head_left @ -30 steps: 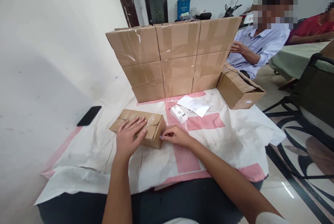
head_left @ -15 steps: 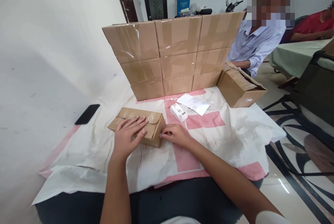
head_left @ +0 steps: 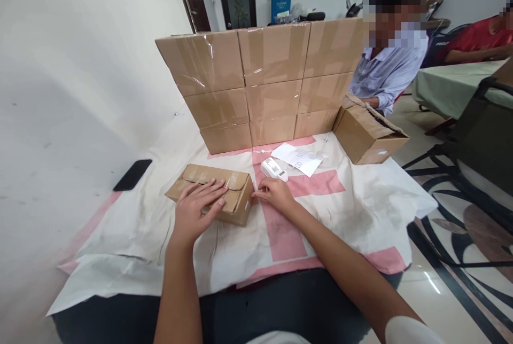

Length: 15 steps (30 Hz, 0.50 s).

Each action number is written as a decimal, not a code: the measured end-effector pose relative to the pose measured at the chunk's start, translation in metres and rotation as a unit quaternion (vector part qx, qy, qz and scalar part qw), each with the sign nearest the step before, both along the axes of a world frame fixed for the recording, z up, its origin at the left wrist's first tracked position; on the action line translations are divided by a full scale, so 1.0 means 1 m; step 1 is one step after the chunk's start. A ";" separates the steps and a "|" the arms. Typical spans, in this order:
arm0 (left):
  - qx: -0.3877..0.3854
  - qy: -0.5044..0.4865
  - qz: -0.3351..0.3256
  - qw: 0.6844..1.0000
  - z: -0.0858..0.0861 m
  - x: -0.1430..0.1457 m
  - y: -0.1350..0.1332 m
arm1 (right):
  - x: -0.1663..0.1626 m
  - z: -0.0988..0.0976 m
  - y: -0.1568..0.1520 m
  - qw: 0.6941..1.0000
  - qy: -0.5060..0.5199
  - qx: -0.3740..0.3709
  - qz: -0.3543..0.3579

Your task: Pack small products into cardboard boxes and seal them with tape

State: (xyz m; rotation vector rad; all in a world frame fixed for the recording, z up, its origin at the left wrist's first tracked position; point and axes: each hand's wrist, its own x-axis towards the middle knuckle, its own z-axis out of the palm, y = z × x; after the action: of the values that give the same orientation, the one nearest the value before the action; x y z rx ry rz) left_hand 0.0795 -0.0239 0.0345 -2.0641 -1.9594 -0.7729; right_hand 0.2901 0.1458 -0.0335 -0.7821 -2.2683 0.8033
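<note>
A small brown cardboard box [head_left: 236,178] lies on the cloth in front of me, its top flaps closed. My left hand [head_left: 198,202] rests flat on its top with the fingers spread. Beside the box's right end is my right hand [head_left: 274,193], thumb and fingertips pinched together near the upper edge; anything between them is too small to make out. A little white label [head_left: 246,205] shows on that end of the box. Just beyond my right hand lies a white handheld device [head_left: 273,168], partly hidden by the hand. A printed white sheet [head_left: 297,158] lies behind it.
Taped cartons [head_left: 272,55] stand stacked like a wall at the back. A larger box with torn flaps [head_left: 371,130] sits at the right. A black phone [head_left: 133,174] lies at the left by the wall. A person in a light shirt [head_left: 377,74] sits behind the boxes.
My right hand has moved slightly up and away from the box's end, where the white label now shows. My left hand stays on the box. The person behind has shifted left.
</note>
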 end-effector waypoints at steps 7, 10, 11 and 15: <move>0.027 0.030 -0.021 0.999 -0.005 -0.004 0.000 | -0.001 0.006 -0.032 0.986 0.070 -0.065 0.139; 0.050 0.047 -0.032 0.997 -0.010 -0.009 0.003 | -0.006 -0.002 -0.047 0.988 0.058 -0.075 0.124; 0.056 0.051 -0.036 0.996 -0.013 -0.011 0.004 | -0.008 -0.005 -0.051 0.989 0.053 -0.081 0.111; 0.083 0.055 -0.047 0.994 -0.018 -0.013 0.007 | -0.014 -0.007 -0.062 0.990 0.066 -0.107 0.069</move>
State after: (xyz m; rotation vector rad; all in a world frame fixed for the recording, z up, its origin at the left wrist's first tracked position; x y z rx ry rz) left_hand 0.0661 -0.0166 0.0165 -2.0654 -1.6914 -0.7928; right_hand 0.2765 0.0834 -0.0410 -0.6492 -2.1606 1.1433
